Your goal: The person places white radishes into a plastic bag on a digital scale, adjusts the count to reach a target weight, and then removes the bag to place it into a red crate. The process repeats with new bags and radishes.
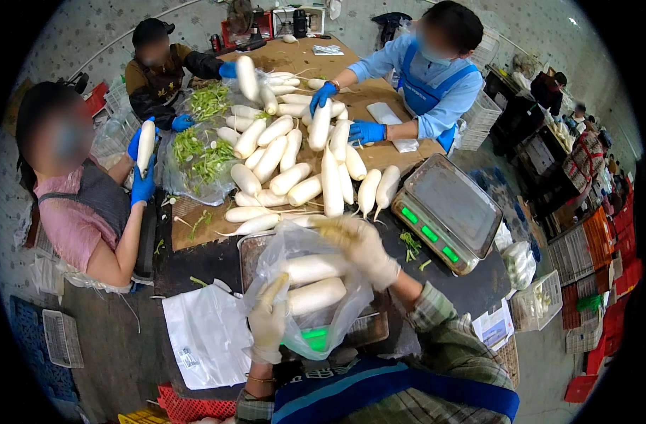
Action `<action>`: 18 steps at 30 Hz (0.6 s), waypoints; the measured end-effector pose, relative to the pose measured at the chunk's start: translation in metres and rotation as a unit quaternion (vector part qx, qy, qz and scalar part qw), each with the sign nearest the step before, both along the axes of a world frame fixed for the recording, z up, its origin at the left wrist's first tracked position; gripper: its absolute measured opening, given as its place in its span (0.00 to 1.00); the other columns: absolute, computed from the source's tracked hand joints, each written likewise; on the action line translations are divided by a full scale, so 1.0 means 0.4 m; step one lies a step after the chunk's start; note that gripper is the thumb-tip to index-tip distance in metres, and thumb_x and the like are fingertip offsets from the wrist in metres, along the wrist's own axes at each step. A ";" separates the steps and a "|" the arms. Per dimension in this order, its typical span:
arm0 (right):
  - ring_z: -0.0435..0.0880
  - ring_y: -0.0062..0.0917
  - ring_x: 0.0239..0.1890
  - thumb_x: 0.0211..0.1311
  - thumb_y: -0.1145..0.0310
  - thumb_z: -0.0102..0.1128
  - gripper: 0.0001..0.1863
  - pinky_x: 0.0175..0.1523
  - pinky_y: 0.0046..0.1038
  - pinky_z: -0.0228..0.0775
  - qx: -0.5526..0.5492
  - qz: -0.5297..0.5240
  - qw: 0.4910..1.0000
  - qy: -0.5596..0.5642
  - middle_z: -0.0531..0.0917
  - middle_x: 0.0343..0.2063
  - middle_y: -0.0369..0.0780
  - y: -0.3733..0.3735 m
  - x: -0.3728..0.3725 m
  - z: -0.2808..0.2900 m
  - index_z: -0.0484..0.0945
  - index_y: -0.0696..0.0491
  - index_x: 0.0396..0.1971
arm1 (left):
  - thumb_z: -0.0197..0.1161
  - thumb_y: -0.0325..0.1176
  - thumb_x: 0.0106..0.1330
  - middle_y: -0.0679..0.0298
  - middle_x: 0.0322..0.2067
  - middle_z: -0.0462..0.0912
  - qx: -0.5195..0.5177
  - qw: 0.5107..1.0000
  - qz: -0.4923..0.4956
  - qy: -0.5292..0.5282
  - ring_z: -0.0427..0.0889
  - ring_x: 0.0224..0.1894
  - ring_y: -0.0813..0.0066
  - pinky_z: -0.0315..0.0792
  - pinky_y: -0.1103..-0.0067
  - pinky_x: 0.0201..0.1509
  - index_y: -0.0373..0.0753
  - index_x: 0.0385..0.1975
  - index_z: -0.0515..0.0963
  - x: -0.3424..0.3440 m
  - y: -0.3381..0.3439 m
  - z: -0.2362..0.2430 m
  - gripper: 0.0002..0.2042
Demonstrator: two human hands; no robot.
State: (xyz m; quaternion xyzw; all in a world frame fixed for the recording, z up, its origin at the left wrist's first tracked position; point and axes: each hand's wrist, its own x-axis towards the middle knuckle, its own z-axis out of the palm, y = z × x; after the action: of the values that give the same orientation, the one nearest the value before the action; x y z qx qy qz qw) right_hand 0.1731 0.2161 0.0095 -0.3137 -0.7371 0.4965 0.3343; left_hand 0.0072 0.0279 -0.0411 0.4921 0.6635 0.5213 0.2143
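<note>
In front of me a clear plastic bag (pixel 351 311) holds two white radishes (pixel 316 295), lying side by side. It rests over a scale whose green display glows through the plastic. My left hand (pixel 268 321), in a pale glove with yellowish fingertips, grips the bag's left side. At the far right rim of the bag is my right hand (pixel 369 253), gloved the same way. Its fingers reach leftward and are smeared by motion, so their grip is unclear. Just beyond lies a heap of white radishes (pixel 291 178), some with thin root tails.
A second scale (pixel 446 212) with green displays stands to the right. White plastic bags (pixel 206 336) lie at left; cut green leaves (pixel 203 152) lie farther back. Three co-workers in blue gloves handle radishes around the table. Crates (pixel 598 247) stack at far right.
</note>
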 end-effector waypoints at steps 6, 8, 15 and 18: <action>0.81 0.39 0.54 0.52 0.53 0.72 0.40 0.58 0.34 0.71 0.079 -0.228 0.953 -0.184 0.81 0.50 0.51 0.403 -0.095 -0.247 0.69 0.57 0.62 | 0.51 0.21 0.59 0.53 0.53 0.81 0.013 0.999 0.031 -0.008 0.76 0.59 0.60 0.65 0.71 0.66 0.33 0.53 0.79 0.000 0.048 0.008 0.21; 0.80 0.41 0.54 0.47 0.50 0.74 0.43 0.59 0.36 0.71 0.085 -0.242 0.927 -0.274 0.81 0.51 0.52 0.438 -0.134 -0.247 0.69 0.58 0.61 | 0.50 0.20 0.59 0.53 0.53 0.81 0.015 0.999 0.023 -0.037 0.77 0.58 0.61 0.65 0.72 0.65 0.33 0.53 0.79 -0.008 0.053 0.005 0.22; 0.84 0.42 0.44 0.42 0.55 0.78 0.38 0.50 0.37 0.76 0.098 -0.217 0.927 -0.289 0.82 0.42 0.53 0.407 -0.125 -0.193 0.74 0.62 0.50 | 0.48 0.19 0.59 0.56 0.54 0.80 -0.001 0.982 0.039 -0.182 0.77 0.57 0.69 0.67 0.77 0.63 0.33 0.55 0.78 -0.004 0.048 0.019 0.23; 0.83 0.39 0.48 0.44 0.57 0.76 0.37 0.53 0.35 0.74 0.072 -0.248 0.959 -0.121 0.81 0.46 0.50 0.360 -0.053 -0.157 0.72 0.62 0.52 | 0.47 0.20 0.60 0.57 0.55 0.80 -0.019 0.978 0.022 -0.206 0.77 0.56 0.70 0.67 0.78 0.62 0.34 0.55 0.78 -0.011 0.045 0.049 0.22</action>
State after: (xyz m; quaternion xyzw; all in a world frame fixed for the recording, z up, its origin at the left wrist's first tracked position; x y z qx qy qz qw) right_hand 0.1518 0.3601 -0.0532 -0.5193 -0.7048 0.3024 0.3770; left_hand 0.0026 0.0460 -0.0215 0.3552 0.6258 0.6032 0.3441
